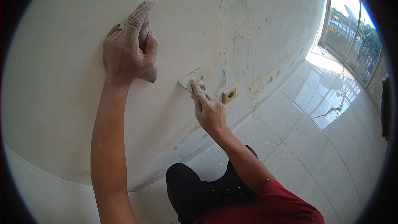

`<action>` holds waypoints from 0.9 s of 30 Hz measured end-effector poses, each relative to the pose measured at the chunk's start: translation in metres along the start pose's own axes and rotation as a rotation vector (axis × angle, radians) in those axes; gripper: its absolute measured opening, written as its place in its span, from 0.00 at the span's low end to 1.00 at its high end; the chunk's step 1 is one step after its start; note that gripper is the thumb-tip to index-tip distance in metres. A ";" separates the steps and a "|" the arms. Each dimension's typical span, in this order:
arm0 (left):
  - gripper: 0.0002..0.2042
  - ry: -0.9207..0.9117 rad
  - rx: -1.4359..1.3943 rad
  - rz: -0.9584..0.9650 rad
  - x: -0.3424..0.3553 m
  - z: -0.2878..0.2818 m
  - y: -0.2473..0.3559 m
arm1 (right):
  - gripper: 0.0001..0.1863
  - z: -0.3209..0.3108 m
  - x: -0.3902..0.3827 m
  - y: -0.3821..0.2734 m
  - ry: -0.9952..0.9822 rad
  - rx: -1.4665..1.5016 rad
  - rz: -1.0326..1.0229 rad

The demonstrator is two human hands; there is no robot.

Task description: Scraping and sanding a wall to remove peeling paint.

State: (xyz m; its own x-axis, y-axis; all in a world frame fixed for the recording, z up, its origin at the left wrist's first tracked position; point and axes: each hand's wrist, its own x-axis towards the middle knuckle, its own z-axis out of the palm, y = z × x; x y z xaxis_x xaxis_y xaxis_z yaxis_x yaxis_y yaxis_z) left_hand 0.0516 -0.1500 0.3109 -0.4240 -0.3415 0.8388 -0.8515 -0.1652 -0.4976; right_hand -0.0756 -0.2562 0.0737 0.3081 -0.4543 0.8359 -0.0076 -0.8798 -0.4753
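Note:
My left hand (128,52), dusty white and wearing a ring, is pressed against the pale wall (178,20). It grips a folded brown piece of sandpaper (149,75), whose lower end sticks out below the palm. Lower and to the right, my right hand (210,114) holds a putty knife (192,81) with the index finger stretched along its blade. The broad edge of the blade lies at the wall, and whitish residue coats it. The fingers hide the knife's handle.
A yellowed wall socket (229,94) sits just right of the putty knife. Cracked, peeling paint (242,37) runs down the wall. Paint flakes litter the tiled floor (296,137) by my knees. A glazed door (352,33) stands at the far right.

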 end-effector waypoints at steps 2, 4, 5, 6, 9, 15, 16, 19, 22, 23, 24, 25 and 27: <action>0.33 -0.001 -0.050 -0.030 -0.005 0.006 0.003 | 0.27 0.001 0.010 0.001 0.001 -0.050 0.010; 0.33 -0.004 -0.106 -0.061 -0.008 0.009 0.003 | 0.25 -0.015 0.057 -0.011 -0.035 -0.068 0.146; 0.34 -0.010 -0.133 -0.094 -0.010 0.009 0.002 | 0.23 -0.022 0.090 -0.014 0.108 -0.102 0.081; 0.34 -0.013 -0.152 -0.129 -0.011 0.008 -0.001 | 0.22 -0.039 0.120 -0.027 -0.001 -0.094 0.228; 0.37 -0.034 -0.179 -0.115 -0.007 0.005 -0.005 | 0.22 -0.039 0.132 -0.023 0.030 -0.038 0.215; 0.37 -0.133 -0.317 -0.379 -0.010 -0.020 0.020 | 0.27 0.006 -0.019 0.016 -0.056 0.026 0.150; 0.36 -0.129 -0.296 -0.389 -0.020 -0.026 0.023 | 0.27 0.005 -0.025 0.015 -0.052 0.038 0.147; 0.33 -0.018 -0.152 -0.371 -0.038 -0.046 0.039 | 0.26 -0.006 0.009 0.017 0.076 0.013 0.084; 0.31 0.214 0.073 -0.412 -0.020 -0.089 0.031 | 0.23 -0.041 0.111 -0.020 0.044 -0.033 0.164; 0.30 0.289 0.124 -0.397 -0.009 -0.098 0.024 | 0.23 -0.056 0.150 -0.028 -0.009 -0.075 0.239; 0.28 0.335 0.164 -0.368 0.002 -0.103 0.015 | 0.21 -0.071 0.187 -0.027 0.040 -0.018 0.250; 0.26 0.375 0.209 -0.340 0.015 -0.111 0.007 | 0.20 -0.082 0.220 -0.026 0.118 0.003 0.241; 0.25 0.383 0.150 -0.419 0.038 -0.113 -0.003 | 0.21 -0.098 0.250 -0.018 0.127 0.042 0.272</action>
State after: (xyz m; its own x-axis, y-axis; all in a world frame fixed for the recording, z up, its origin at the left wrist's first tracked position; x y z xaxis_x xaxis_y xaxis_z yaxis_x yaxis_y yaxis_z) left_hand 0.0033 -0.0577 0.3690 -0.1653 0.1353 0.9769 -0.9294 -0.3528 -0.1085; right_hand -0.0917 -0.3675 0.3181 0.1783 -0.6888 0.7027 -0.0336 -0.7180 -0.6953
